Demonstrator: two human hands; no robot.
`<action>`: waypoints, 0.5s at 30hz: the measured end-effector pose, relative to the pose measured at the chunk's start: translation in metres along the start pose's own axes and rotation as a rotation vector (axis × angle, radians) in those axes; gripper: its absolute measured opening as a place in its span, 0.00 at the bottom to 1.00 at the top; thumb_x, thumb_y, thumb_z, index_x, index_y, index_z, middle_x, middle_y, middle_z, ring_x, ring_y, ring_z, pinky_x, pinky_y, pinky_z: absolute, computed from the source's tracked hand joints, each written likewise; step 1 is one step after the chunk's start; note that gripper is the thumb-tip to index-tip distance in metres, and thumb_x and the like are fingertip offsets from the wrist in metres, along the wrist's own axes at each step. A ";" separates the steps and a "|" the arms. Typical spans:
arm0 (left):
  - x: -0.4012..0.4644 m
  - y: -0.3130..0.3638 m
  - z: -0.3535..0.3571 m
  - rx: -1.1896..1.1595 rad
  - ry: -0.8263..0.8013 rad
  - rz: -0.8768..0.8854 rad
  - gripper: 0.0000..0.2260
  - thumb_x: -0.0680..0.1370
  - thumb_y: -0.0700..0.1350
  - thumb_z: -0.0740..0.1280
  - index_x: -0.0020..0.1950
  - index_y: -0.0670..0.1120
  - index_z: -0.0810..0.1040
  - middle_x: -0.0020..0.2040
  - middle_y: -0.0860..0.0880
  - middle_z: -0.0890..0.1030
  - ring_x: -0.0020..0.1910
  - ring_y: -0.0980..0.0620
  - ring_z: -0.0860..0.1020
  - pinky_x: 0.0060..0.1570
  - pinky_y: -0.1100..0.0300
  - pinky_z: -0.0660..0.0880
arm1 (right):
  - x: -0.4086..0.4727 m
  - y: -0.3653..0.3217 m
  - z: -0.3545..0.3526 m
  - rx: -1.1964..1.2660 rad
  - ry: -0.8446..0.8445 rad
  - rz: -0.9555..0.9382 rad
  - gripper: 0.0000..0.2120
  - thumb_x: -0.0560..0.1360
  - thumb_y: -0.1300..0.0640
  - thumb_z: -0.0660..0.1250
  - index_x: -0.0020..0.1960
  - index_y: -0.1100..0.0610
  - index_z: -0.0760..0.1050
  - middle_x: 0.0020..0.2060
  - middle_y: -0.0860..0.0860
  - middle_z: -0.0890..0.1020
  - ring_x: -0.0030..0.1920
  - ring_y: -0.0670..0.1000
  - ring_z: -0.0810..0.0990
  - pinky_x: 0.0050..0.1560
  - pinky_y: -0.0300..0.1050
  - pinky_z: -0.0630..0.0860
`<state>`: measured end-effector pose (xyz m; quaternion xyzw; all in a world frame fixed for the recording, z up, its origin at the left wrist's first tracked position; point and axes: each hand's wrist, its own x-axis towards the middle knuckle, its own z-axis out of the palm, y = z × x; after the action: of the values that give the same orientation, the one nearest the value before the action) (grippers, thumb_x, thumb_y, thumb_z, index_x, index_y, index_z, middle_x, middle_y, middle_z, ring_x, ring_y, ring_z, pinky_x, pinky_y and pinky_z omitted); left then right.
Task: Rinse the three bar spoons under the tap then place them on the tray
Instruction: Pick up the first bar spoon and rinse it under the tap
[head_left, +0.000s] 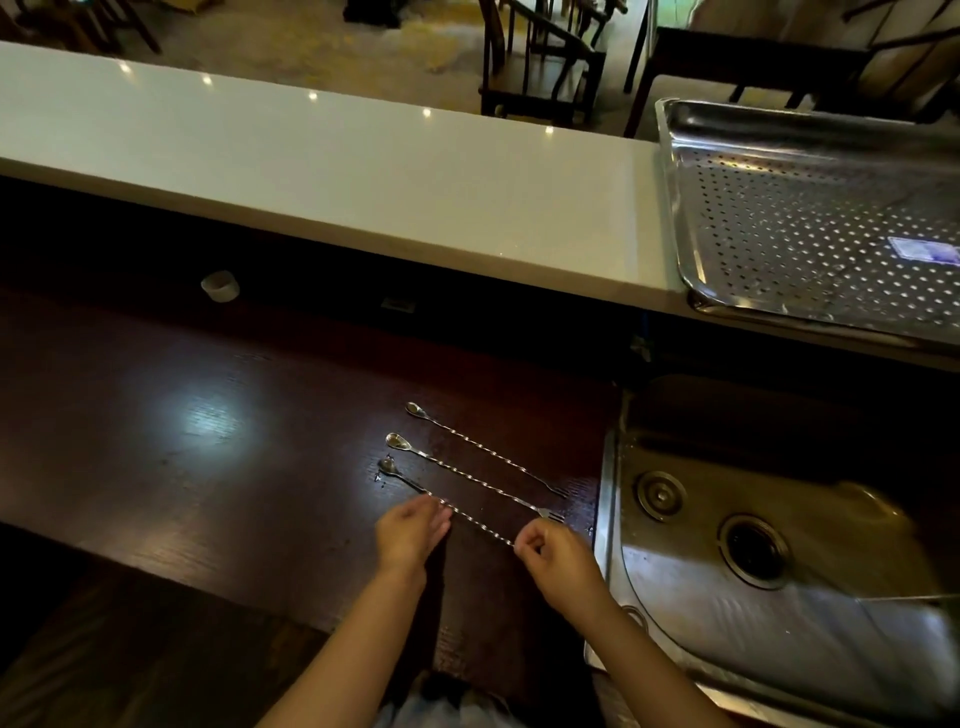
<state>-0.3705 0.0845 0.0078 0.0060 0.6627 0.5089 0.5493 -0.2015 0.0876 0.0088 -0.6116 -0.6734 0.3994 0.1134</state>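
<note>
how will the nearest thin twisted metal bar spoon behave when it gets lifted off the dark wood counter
The nearest twisted metal bar spoon looks thin, so probably light and stiff. Droplets by its bowl suggest it may be slippery. The right hand pinches only one end, so the bowl end may dip.

Dark chairs, perhaps wooden

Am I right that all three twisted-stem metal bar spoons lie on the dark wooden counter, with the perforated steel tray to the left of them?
Not quite. The head view shows the perforated steel tray up to the right, beyond the sink. All three twisted-stem metal bar spoons do lie on the dark wooden counter.
</note>
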 end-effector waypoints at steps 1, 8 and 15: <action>-0.001 0.002 0.001 -0.059 -0.011 -0.036 0.12 0.77 0.34 0.62 0.59 0.30 0.73 0.41 0.41 0.80 0.34 0.51 0.81 0.31 0.67 0.79 | -0.001 0.000 0.000 0.004 0.003 -0.001 0.15 0.73 0.60 0.66 0.31 0.44 0.69 0.26 0.40 0.71 0.27 0.37 0.68 0.29 0.25 0.67; -0.009 0.002 0.011 -0.211 -0.128 -0.065 0.04 0.76 0.33 0.64 0.50 0.35 0.76 0.30 0.45 0.84 0.27 0.54 0.83 0.31 0.67 0.80 | -0.020 0.006 -0.011 0.034 0.058 0.028 0.04 0.73 0.57 0.66 0.40 0.51 0.76 0.34 0.43 0.77 0.33 0.38 0.72 0.33 0.28 0.66; -0.026 -0.002 0.055 -0.132 -0.315 -0.069 0.03 0.76 0.35 0.64 0.46 0.39 0.77 0.35 0.45 0.85 0.33 0.53 0.84 0.36 0.65 0.81 | -0.047 0.029 -0.050 0.381 0.206 0.162 0.11 0.71 0.61 0.69 0.35 0.47 0.77 0.34 0.43 0.80 0.37 0.40 0.77 0.35 0.25 0.72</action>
<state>-0.3182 0.1053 0.0320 0.0267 0.5337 0.5247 0.6627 -0.1374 0.0628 0.0375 -0.6688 -0.5193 0.4627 0.2626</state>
